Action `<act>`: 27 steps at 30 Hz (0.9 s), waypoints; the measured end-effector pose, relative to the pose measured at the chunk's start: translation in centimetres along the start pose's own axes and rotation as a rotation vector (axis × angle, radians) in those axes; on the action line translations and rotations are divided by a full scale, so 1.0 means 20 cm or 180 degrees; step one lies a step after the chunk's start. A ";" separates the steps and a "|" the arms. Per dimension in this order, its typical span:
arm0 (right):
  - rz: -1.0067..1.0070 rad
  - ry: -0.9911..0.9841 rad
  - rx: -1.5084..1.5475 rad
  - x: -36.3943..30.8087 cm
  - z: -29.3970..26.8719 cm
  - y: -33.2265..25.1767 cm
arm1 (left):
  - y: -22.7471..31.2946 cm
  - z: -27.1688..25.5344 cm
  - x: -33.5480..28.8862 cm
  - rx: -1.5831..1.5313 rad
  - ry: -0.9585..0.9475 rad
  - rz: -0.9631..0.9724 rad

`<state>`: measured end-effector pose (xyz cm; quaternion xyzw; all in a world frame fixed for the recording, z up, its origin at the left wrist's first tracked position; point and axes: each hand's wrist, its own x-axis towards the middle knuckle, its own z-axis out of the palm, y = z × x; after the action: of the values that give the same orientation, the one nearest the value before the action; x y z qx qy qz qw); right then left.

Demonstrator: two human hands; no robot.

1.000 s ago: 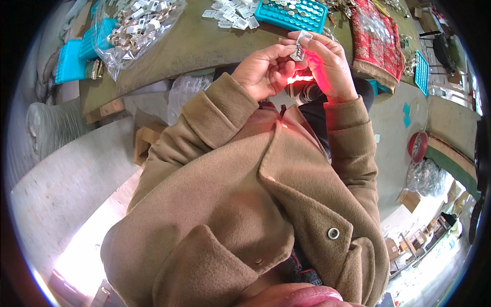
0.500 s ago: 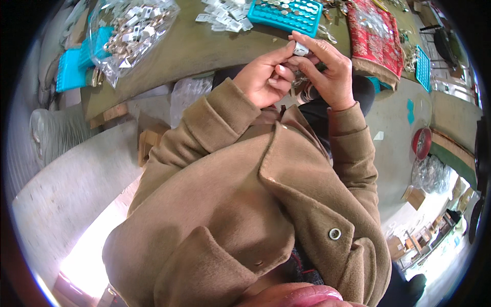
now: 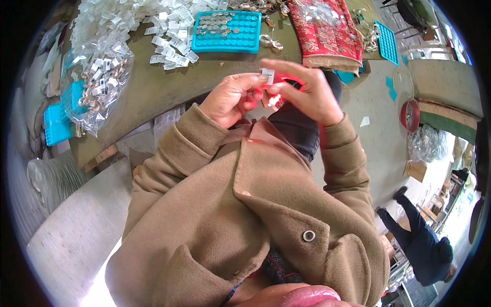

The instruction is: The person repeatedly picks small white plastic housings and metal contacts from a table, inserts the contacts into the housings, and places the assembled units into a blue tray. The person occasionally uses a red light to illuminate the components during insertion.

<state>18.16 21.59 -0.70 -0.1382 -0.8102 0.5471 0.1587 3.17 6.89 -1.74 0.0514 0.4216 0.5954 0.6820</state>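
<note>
Between the thumb and fingers of my left hand is a small white rectangular plastic case with a dark mark on its face. My right hand is just right of it, slightly blurred, its index finger and thumb parted around the case's right side. A bright red light glows below the case and tints the fingers of both hands; what gives it off is hard to make out. Beyond my hands, a turquoise tray holds rows of silver coin-like discs.
White plastic cases are heaped at the table's back left, near a clear bag of cases and wires. Turquoise trays sit at the left edge. A red patterned cloth covers the right side. Another person is far right.
A red light now glows between my hands. My right fingers have spread away from the case. The view has shifted, showing more of the heap, and a person has appeared at right.
</note>
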 end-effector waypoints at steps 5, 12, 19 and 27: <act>0.0475 0.1682 -0.1388 0.07 -0.29 0.12 | 0.01 0.10 0.06 0.0638 -0.0273 0.0618; 0.0359 0.1864 -0.2097 0.24 -0.45 0.28 | 0.03 0.14 0.18 0.0391 -0.0124 0.0557; 0.0078 0.1806 -0.2813 0.29 -0.36 0.37 | 0.02 0.17 0.19 0.0291 0.0046 0.0398; -0.0204 0.1974 -0.1886 0.19 -0.36 0.32 | -0.01 0.15 0.20 0.0089 -0.0051 0.0335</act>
<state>17.99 31.46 -3.78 -0.3105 -0.8501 0.2181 0.3651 5.02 11.65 -2.00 0.0878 0.4212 0.6240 0.6523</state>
